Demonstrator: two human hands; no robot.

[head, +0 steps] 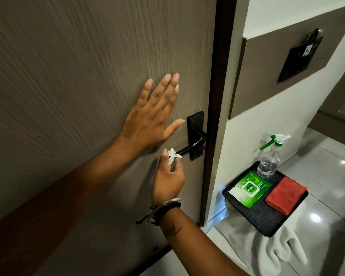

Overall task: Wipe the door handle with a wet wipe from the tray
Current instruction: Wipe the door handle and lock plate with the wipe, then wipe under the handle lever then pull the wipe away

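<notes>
The black lever door handle (pixel 193 145) sits on a black backplate at the right edge of the brown door (pixel 78 66). My right hand (pixel 168 179) pinches a crumpled white wet wipe (pixel 173 155) against the free end of the lever. My left hand (pixel 153 116) lies flat on the door just left of the backplate, fingers spread. The black tray (pixel 261 218) stands on a white stool to the lower right and holds a green wet wipe pack (pixel 249 189).
Also on the tray are a clear spray bottle (pixel 269 160) with a green trigger and a folded red cloth (pixel 286 194). A dark door frame (pixel 217 96) runs beside the handle. A black card holder (pixel 299 56) hangs on the wall. The floor is glossy tile.
</notes>
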